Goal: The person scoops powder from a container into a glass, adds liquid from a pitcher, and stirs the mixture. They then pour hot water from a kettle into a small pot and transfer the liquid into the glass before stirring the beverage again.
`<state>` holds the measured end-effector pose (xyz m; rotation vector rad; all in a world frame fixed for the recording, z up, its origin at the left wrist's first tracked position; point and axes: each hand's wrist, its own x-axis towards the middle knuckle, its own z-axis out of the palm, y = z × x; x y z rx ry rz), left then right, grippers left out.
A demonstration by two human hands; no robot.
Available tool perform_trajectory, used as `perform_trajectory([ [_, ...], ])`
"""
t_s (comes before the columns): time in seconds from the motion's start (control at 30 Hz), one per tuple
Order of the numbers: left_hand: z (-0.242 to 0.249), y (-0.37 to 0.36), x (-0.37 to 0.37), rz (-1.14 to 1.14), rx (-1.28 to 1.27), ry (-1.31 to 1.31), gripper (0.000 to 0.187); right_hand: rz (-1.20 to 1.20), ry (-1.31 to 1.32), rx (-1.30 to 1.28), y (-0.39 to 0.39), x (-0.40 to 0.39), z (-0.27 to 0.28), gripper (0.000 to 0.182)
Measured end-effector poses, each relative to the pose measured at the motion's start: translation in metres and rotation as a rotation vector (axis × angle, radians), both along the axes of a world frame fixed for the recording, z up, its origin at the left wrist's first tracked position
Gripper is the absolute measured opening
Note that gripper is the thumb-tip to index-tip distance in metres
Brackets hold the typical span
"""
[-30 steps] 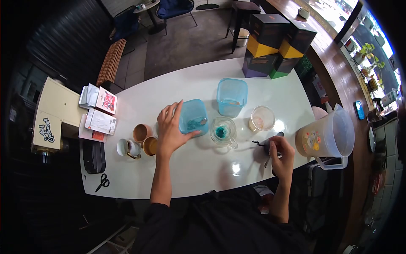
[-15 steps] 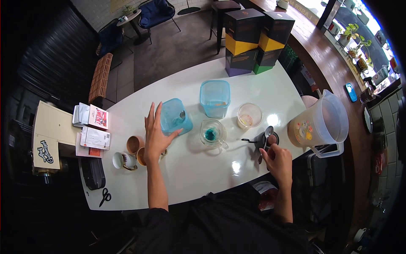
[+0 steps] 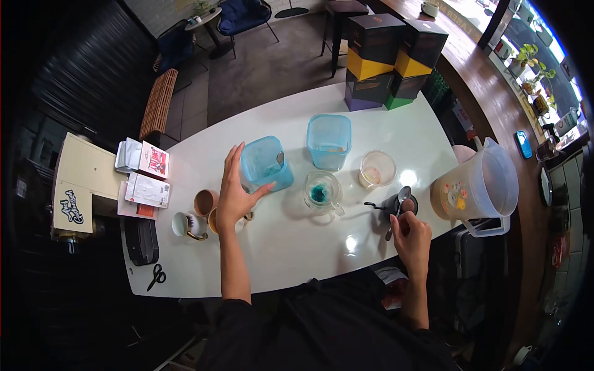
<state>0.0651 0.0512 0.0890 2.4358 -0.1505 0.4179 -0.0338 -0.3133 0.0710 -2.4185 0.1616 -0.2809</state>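
At the left end of the white table (image 3: 297, 266), black script slants across a cream machine (image 3: 93, 164); its second word looks like "Gathering", but I can't swear to it. Beside it, a pouch (image 3: 155, 160) carries bold red print and a white packet (image 3: 147, 191) bears small lines of type, both too tiny for me to read. On the far side stand black cartons (image 3: 374, 38) with yellow, purple and green parts, any print on them illegible from where I am.

My left hand (image 3: 237, 196) grasps the left blue tub (image 3: 257, 151), fingers along its left wall and thumb across the near side. The tub is just left of a glass jug (image 3: 333, 204), with teal smears and a shiny metal piece showing inside. Deep blue-green stuff sits in the bottom of the jug. Beyond it, the right blue tub (image 3: 328, 128) has something small and brownish at its base, and a clear plastic cup (image 3: 387, 162) shows pinkish contents.

My right hand (image 3: 413, 238), thumb and fingertips bunched together, is at a metal spoon (image 3: 404, 193) by a small black pot (image 3: 390, 204); I can't tell whether it grips the handle. Farther right, a big plastic pitcher (image 3: 486, 185) wears a colourful printed design.
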Motion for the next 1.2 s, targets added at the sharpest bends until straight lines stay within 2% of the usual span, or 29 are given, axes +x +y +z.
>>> perform_trajectory([
  [0.13, -0.005, 0.0, 0.018, -0.118, -0.138, 0.078, 0.102, 0.028, -0.033, 0.079, 0.012, 0.006, 0.011, 0.023],
  [0.23, -0.005, -0.009, 0.013, -0.118, -0.064, 0.002, 0.099, 0.119, -0.132, 0.145, 0.028, 0.01, 0.018, 0.014],
  [0.3, -0.002, -0.02, 0.003, -0.124, -0.077, -0.027, 0.098, 0.197, -0.138, 0.291, 0.042, 0.014, 0.023, 0.011],
  [0.43, -0.006, -0.029, -0.01, -0.113, -0.067, -0.071, 0.095, 0.375, -0.162, 0.377, 0.072, 0.028, 0.014, 0.029],
  [0.53, -0.009, -0.03, -0.015, -0.091, -0.084, -0.082, 0.095, 0.468, -0.043, 0.565, 0.098, 0.043, 0.001, 0.042],
  [0.67, -0.014, -0.031, -0.021, -0.104, -0.02, -0.127, 0.09, 0.472, -0.034, 0.631, 0.13, 0.057, -0.005, 0.037],
  [0.8, -0.018, -0.032, -0.021, -0.108, -0.033, -0.121, 0.089, 0.512, -0.117, 0.538, 0.147, 0.067, -0.023, 0.027],
  [0.87, -0.018, -0.034, -0.022, -0.091, -0.069, -0.101, 0.095, 0.507, -0.173, 0.517, 0.151, 0.071, -0.035, 0.025],
  [1.03, -0.019, -0.03, -0.016, -0.094, -0.013, -0.125, 0.095, 0.433, -0.251, 0.422, 0.15, 0.068, -0.019, 0.019],
  [1.2, -0.011, -0.02, -0.007, -0.084, 0.011, -0.095, 0.092, 0.518, -0.371, 0.408, 0.132, 0.057, 0.006, 0.022],
])
